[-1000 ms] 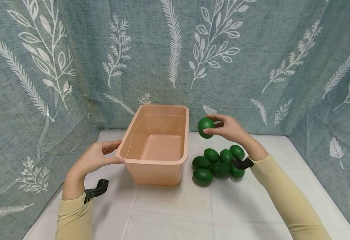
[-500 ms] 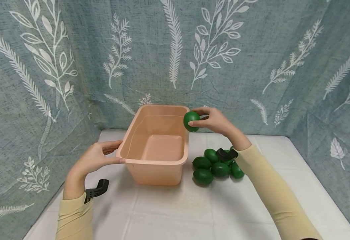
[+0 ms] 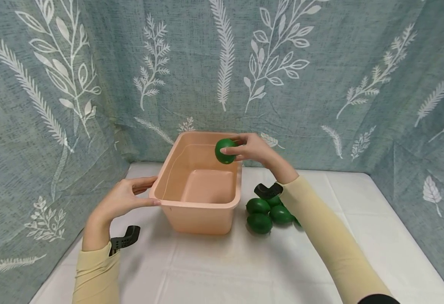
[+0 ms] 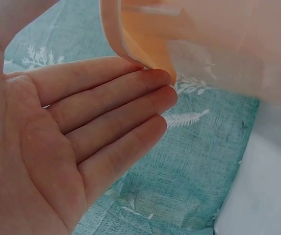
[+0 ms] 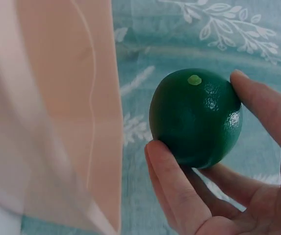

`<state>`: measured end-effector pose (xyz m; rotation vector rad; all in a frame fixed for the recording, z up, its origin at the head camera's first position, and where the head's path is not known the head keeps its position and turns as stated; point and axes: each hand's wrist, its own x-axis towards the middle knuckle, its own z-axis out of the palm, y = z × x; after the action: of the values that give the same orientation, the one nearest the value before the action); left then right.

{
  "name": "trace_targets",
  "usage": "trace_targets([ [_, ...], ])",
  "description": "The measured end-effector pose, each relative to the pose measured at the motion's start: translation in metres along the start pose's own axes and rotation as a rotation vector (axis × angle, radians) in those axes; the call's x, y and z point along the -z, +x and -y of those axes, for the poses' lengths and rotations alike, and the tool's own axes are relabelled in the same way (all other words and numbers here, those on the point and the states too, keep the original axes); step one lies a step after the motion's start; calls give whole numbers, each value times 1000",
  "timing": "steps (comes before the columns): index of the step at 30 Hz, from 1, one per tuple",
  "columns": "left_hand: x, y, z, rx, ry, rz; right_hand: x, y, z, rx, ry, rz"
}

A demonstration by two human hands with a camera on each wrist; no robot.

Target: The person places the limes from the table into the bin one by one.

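Observation:
A green lime (image 3: 223, 155) is in my right hand (image 3: 255, 147), pinched between thumb and fingertips above the far right part of a peach plastic bin (image 3: 200, 220). The right wrist view shows the lime (image 5: 191, 122) with its pale stem spot; the bin wall (image 5: 71, 112) stands left of it. My left hand (image 3: 120, 199) touches the bin's near left corner with extended fingers, the thumb at the front rim. In the left wrist view, the fingers (image 4: 111, 117) lie straight against the outside of the rim (image 4: 112, 29).
Several limes (image 3: 260, 223) lie in a cluster right of the bin, partly hidden by my right forearm and its black wrist mount (image 3: 268, 191). A white cloth covers the table (image 3: 214, 270). A blue-green leaf-patterned curtain (image 3: 191, 63) hangs behind and at both sides.
My right hand has carried the lime leftward, from beside the bin to over its far right part. My left hand keeps its place at the corner.

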<state>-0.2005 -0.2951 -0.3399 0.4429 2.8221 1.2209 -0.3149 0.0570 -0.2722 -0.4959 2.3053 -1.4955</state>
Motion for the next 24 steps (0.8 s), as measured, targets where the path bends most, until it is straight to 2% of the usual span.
trace_targets([
  [5, 0, -1, 0, 14, -4, -5, -11, 10, 3, -22, 76, 30],
  [9, -1, -1, 0, 18, -7, -8, -19, 17, 1, 5, 119, 63],
  [14, -2, 2, -1, 17, -9, -7, -21, 20, -7, 16, 153, 51],
  [18, -2, 3, -1, 17, -11, -5, -13, 15, -17, 0, 105, 3],
  [24, 0, 1, -1, 14, -9, -6, 5, -3, -32, 24, -44, -53],
])
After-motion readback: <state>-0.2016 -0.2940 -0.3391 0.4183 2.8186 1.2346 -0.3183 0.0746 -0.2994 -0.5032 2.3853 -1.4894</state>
